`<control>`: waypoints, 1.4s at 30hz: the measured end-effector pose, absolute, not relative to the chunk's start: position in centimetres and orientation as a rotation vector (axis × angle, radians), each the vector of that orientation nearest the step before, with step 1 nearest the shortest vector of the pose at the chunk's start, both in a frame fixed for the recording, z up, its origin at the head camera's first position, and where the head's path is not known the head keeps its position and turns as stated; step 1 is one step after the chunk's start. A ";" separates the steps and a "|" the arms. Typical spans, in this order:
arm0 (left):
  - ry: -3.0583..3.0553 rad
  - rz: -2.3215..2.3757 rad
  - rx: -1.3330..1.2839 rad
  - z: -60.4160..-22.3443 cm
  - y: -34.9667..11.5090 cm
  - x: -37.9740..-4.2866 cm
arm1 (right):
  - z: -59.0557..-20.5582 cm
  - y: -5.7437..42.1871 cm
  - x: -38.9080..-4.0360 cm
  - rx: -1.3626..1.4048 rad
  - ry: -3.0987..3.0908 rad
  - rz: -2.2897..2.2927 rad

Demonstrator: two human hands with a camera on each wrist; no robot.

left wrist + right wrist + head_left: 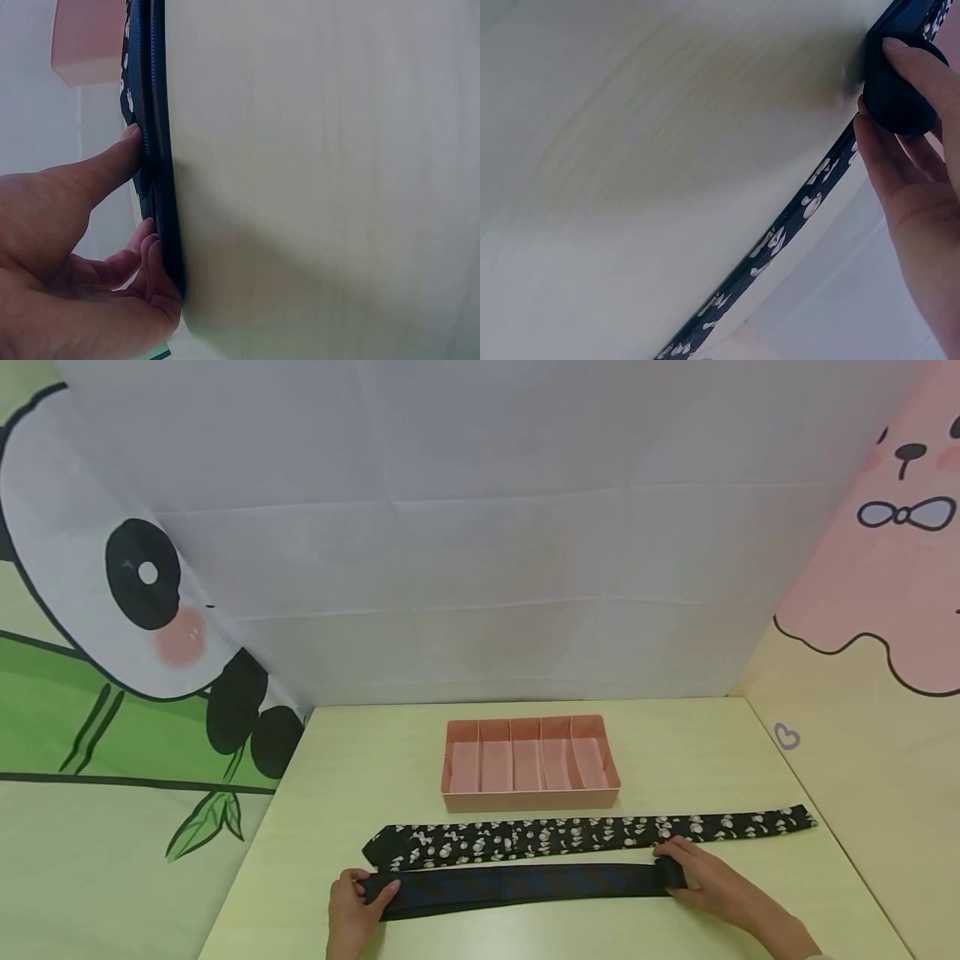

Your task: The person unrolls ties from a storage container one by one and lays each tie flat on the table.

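A dark navy necktie (517, 887), with faint blue stripes, lies sideways across the near part of the table. My left hand (352, 912) pinches its left end, thumb on one side and bent fingers on the other. At the opposite end, my right hand (712, 887) grips a thick rolled-up part of the same tie (900, 94); in the right wrist view the fingers and thumb close around this roll. Just behind lies a black necktie with white figures (525, 840), stretched out flat and roughly parallel, its wide tip to the left.
Behind the ties stands a pink tray (531, 802) split by thin dividers into several compartments. White cloth (480, 560) hangs at the table's back edge. Printed cloths with a panda (75, 552) and a pink animal (900, 585) flank the pale table (360, 760).
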State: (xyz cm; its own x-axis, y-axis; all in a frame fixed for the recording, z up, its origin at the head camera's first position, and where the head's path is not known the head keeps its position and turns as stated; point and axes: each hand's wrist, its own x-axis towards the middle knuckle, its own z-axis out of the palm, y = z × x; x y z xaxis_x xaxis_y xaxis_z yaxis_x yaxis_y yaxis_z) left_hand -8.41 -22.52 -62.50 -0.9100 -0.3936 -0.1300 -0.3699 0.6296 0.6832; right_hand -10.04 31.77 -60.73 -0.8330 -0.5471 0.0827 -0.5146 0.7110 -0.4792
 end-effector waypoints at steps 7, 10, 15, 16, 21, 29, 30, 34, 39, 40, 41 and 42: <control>-2.809 -1.162 0.657 -62.6 -22.5 -8.4 | -61.0 32.5 -10.1 -0.932 2.869 -0.752; -2.814 -1.150 0.653 -62.5 -22.5 -8.4 | -61.1 32.9 -10.1 -0.968 2.885 -0.761; -2.814 -1.152 0.652 -62.2 -22.4 -8.4 | -61.3 33.4 -10.1 -1.001 2.894 -0.784; -2.813 -1.154 0.655 -62.1 -22.3 -8.4 | -61.3 33.4 -10.1 -1.003 2.894 -0.788; -2.812 -1.149 0.658 -62.1 -22.3 -8.4 | -61.2 33.7 -10.1 -0.965 2.894 -0.784; -2.809 -1.145 0.657 -62.5 -22.4 -8.4 | -61.2 34.3 -9.9 -0.973 2.917 -0.774; -2.808 -1.147 0.659 -62.5 -22.4 -8.4 | -61.2 34.4 -9.9 -0.967 2.915 -0.768; -2.807 -1.145 0.653 -62.5 -22.4 -8.4 | -60.8 34.6 -9.9 -0.898 2.899 -0.720; -2.809 -1.145 0.653 -62.5 -22.5 -8.4 | -60.7 34.9 -9.8 -0.865 2.894 -0.680; -2.808 -1.145 0.649 -62.5 -22.5 -8.4 | -60.8 35.0 -9.8 -0.879 2.910 -0.672; -2.807 -1.144 0.647 -62.5 -22.6 -8.4 | -60.9 35.1 -9.8 -0.896 2.923 -0.673; -2.806 -1.142 0.644 -62.5 -22.6 -8.4 | -61.0 35.2 -9.8 -0.923 2.933 -0.679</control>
